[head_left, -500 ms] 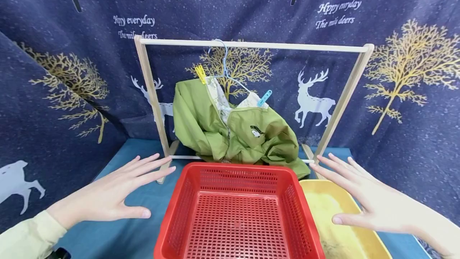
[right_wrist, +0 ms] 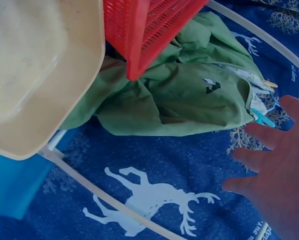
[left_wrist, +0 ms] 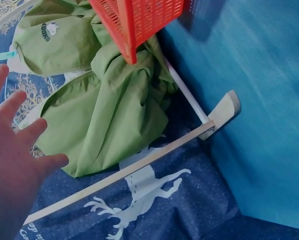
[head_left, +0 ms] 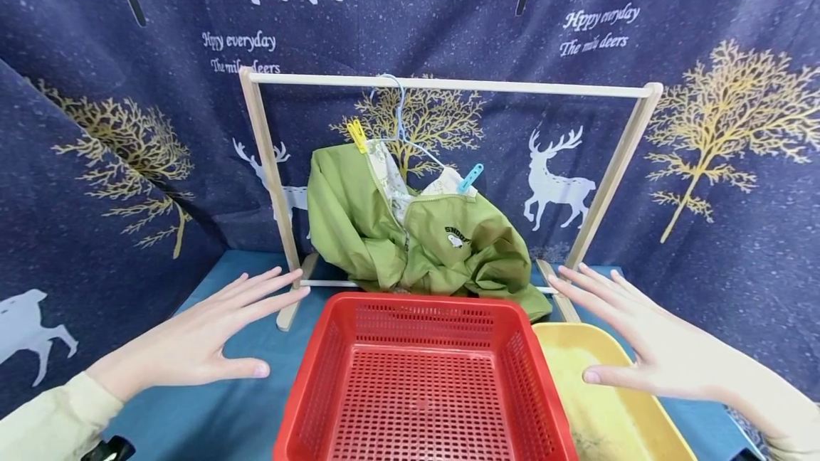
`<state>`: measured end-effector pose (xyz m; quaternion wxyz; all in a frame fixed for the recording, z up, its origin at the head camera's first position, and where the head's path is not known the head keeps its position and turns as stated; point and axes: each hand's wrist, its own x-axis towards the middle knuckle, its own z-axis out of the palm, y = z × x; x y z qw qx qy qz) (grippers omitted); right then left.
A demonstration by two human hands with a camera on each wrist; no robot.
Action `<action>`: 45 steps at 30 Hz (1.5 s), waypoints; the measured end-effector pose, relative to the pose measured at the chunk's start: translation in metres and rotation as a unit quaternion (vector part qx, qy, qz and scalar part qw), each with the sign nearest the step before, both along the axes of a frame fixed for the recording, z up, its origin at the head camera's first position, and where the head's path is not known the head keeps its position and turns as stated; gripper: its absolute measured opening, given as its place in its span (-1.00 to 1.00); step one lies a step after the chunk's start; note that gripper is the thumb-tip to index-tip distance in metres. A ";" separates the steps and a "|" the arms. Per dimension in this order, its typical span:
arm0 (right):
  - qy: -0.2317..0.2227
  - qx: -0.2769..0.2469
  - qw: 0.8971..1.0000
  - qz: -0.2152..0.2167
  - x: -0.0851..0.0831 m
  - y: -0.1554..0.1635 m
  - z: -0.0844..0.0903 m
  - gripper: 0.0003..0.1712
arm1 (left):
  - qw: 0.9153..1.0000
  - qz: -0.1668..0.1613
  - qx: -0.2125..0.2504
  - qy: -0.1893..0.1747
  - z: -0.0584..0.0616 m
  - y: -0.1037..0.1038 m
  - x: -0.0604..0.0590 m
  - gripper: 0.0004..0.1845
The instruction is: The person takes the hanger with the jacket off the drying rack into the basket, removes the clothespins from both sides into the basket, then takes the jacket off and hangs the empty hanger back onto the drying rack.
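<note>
My left hand (head_left: 198, 336) hovers with spread fingers to the left of a red perforated basket (head_left: 324, 347), holding nothing. On the other side my right hand (head_left: 647, 340) is held out the same way, over part of a yellow basin (head_left: 576, 347). Behind the basket a green zip jacket (head_left: 359, 212) hangs from a blue wire hanger (head_left: 401, 109) on a wooden rack (head_left: 448, 82). A yellow clothespin (head_left: 356, 134) grips one side of its collar, a blue clothespin (head_left: 470, 178) the other. The jacket's lower edge is hidden behind the basket.
The rack's left post (head_left: 269, 162) and right post (head_left: 611, 169) stand on wooden feet on a blue table cover (head_left: 256, 418). A dark blue curtain (head_left: 448, 13) printed with deer and golden trees hangs close behind. The basket's inside shows only its perforated bottom.
Both hands have shifted only slightly, the right one a little to the left and upward. The whole view has tilted a touch; the basket, jacket and rack stay where they were.
</note>
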<state>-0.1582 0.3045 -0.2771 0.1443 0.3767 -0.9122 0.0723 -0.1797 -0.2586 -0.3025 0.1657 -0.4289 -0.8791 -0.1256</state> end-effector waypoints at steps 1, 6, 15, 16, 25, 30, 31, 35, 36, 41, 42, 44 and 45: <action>0.001 -0.002 1.000 0.001 -0.001 0.000 0.000 0.17 | 1.000 0.003 0.001 0.000 0.001 0.000 -0.001 -0.03; 0.002 -0.006 1.000 0.002 -0.003 0.001 0.002 0.16 | 1.000 0.019 -0.007 -0.011 0.004 0.001 -0.005 -0.04; -0.001 -0.016 1.000 0.003 -0.010 0.001 0.006 0.18 | 1.000 0.021 -0.007 -0.016 0.004 0.000 -0.012 -0.05; 0.000 -0.018 1.000 0.003 -0.010 0.001 0.007 0.18 | 1.000 0.022 -0.005 -0.020 0.004 -0.001 -0.012 -0.05; 0.007 -0.025 1.000 0.005 -0.014 0.001 0.007 0.19 | 1.000 0.028 -0.004 -0.011 0.002 -0.005 -0.013 -0.06; 0.007 -0.034 0.999 0.005 -0.018 0.000 0.008 0.20 | 0.999 0.031 0.000 -0.011 0.003 -0.006 -0.015 -0.05; 0.005 -0.037 0.999 0.006 -0.018 0.000 0.008 0.20 | 0.999 0.031 0.001 -0.011 0.003 -0.007 -0.016 -0.05; -0.005 -0.044 0.999 -0.001 -0.019 0.000 0.009 0.20 | 1.000 0.029 0.006 -0.004 0.003 -0.007 -0.018 -0.05; -0.009 -0.046 0.999 -0.003 -0.020 -0.001 0.009 0.20 | 1.000 0.029 0.007 -0.003 0.003 -0.007 -0.018 -0.05; -0.005 -0.053 0.999 0.003 -0.023 -0.003 0.012 0.18 | 0.999 0.047 0.013 -0.019 0.001 -0.006 -0.020 -0.05; -0.001 -0.055 0.998 0.007 -0.024 -0.004 0.012 0.18 | 0.998 0.051 0.013 -0.022 0.001 -0.006 -0.021 -0.05; 0.002 -0.056 0.998 0.009 -0.027 -0.005 0.014 0.18 | 0.998 0.056 0.014 -0.023 0.000 -0.006 -0.022 -0.05; 0.001 -0.057 0.998 0.007 -0.028 -0.006 0.014 0.18 | 0.998 0.057 0.016 -0.023 0.000 -0.007 -0.022 -0.05</action>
